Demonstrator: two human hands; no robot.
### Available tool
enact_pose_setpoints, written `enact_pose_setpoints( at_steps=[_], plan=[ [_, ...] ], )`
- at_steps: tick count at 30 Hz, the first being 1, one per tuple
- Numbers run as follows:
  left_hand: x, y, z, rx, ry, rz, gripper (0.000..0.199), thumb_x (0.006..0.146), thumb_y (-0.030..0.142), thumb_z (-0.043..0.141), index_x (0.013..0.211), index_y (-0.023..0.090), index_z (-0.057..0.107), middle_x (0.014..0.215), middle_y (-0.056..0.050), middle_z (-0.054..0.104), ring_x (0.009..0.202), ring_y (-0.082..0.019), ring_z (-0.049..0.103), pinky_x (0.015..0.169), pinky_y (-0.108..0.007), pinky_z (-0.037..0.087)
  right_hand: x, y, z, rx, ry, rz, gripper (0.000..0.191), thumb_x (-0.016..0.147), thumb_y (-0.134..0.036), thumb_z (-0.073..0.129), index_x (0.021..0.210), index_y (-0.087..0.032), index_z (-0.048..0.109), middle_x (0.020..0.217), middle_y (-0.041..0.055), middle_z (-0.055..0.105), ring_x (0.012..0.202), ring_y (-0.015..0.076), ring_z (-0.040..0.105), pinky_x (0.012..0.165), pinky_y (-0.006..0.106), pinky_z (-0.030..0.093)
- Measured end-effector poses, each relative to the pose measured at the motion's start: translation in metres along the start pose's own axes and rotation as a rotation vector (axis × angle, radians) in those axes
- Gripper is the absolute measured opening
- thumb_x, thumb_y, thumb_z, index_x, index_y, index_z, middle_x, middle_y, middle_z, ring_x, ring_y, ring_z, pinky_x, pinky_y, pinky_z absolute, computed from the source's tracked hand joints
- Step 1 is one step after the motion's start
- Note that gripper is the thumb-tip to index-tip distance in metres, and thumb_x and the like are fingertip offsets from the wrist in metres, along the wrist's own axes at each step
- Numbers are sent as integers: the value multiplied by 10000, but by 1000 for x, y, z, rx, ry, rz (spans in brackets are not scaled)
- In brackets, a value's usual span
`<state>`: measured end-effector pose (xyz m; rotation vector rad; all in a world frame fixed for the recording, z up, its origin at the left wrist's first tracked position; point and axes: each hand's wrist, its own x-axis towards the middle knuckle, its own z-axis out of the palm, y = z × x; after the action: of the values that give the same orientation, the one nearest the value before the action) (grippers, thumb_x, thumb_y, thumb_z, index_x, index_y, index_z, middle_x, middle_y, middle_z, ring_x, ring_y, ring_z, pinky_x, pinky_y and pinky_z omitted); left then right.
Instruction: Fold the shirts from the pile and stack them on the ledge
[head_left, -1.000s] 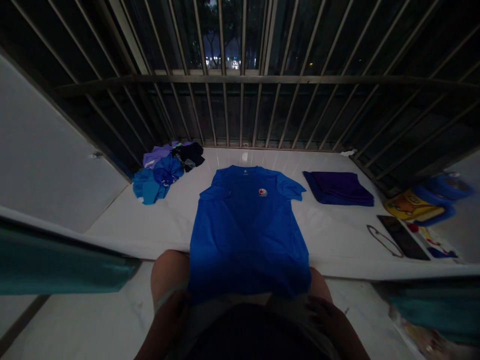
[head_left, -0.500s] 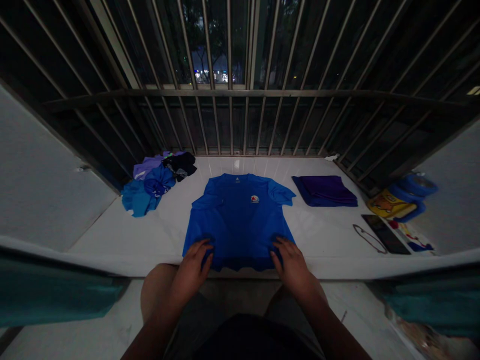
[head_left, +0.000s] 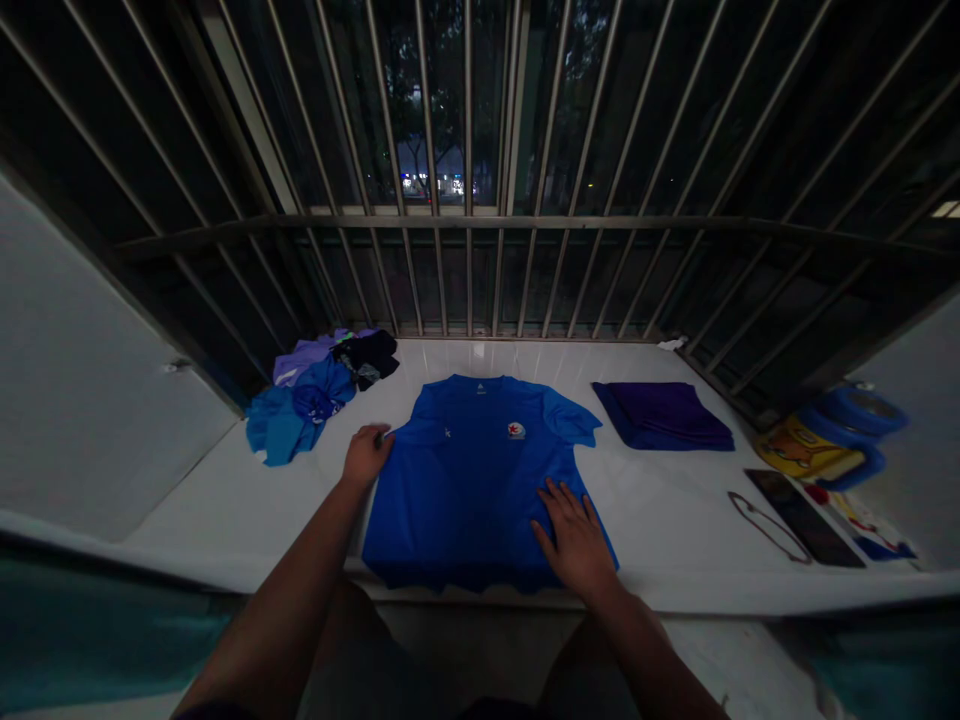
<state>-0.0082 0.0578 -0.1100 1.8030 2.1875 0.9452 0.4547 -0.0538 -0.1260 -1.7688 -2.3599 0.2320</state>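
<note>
A blue T-shirt [head_left: 480, 490] is spread face up on the white ledge, its collar toward the window and its hem at the front edge. A small round badge with a red star shows on its chest. At the sleeve on the left, my left hand [head_left: 366, 455] has its fingers closed on the sleeve's edge; the fingertips are partly hidden. My right hand [head_left: 574, 535] lies flat on the lower right of the shirt with its fingers spread.
Crumpled clothes [head_left: 311, 395] are heaped at the back left. Folded dark blue and purple garments [head_left: 667, 415] lie to the right. Beyond them are a blue and yellow container [head_left: 817, 440], a dark flat tablet-like object [head_left: 802, 515] and a cord loop [head_left: 765, 525]. Metal bars [head_left: 480, 224] close the back.
My left hand has moved from the lower left of the shirt up to the sleeve and closed on it. My right hand has stayed at the lower right, now flatter. The view has tilted up slightly.
</note>
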Motion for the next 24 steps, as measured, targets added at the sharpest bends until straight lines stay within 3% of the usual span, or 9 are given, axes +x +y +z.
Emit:
enact_pose_setpoints(
  at_steps=[5,8,10,12,15,17,21,24],
  plan=[
    [-1,-13,5,-58,47,-74,404,1032,490,456,930,239,755,942,-76,817,884,-269,757,831,-370,594,4,-5,2,-10,47,34,561,1101,-504,477,1579,-240,611,1720,114,512,1628,372,402,1332,706,204],
    [-2,-14,10,-70,53,-53,356,1029,430,461,957,240,753,997,-73,813,936,-261,759,876,-369,592,27,-31,-7,30,134,21,457,1117,-466,458,1425,-242,710,1542,151,675,1470,377,575,1243,642,382],
    [-1,-14,12,-70,54,-34,317,1014,359,466,1031,232,756,1077,-83,808,1015,-260,761,942,-383,590,57,-61,-17,102,139,-10,412,1140,-435,427,1337,-244,735,1385,158,750,1290,329,687,1119,508,504],
    [0,-13,12,-63,45,-11,284,982,328,517,1096,225,756,1128,-88,798,1049,-262,758,985,-398,589,96,-98,-24,170,87,-6,380,1150,-425,436,1291,-237,735,1292,156,770,1186,295,726,1043,425,536],
    [0,-10,11,-51,21,37,308,947,404,657,1181,232,758,1197,-82,788,1081,-268,755,1028,-411,588,156,-153,-24,182,-22,81,430,1122,-504,533,1334,-168,698,1318,200,736,1200,326,717,1024,424,546],
    [-1,-9,10,-47,-2,86,433,906,500,768,1247,234,747,1262,-85,781,1155,-282,746,1078,-421,573,188,-182,-17,175,-55,119,460,1097,-503,593,1347,-127,678,1347,241,708,1243,364,694,1013,450,554],
    [-1,-8,9,-25,-53,118,681,795,583,912,1331,213,714,1327,-117,765,1258,-326,721,1120,-457,550,236,-215,-3,211,-78,108,292,1082,-292,609,1299,-112,685,1363,259,695,1310,366,663,1024,425,538],
    [1,-8,8,-17,-74,85,700,771,534,946,1354,229,704,1316,-103,771,1244,-327,724,1095,-451,551,271,-226,-5,294,-86,33,308,1145,-275,482,1327,-98,655,1321,218,729,1261,303,694,1037,356,513]
  ],
)
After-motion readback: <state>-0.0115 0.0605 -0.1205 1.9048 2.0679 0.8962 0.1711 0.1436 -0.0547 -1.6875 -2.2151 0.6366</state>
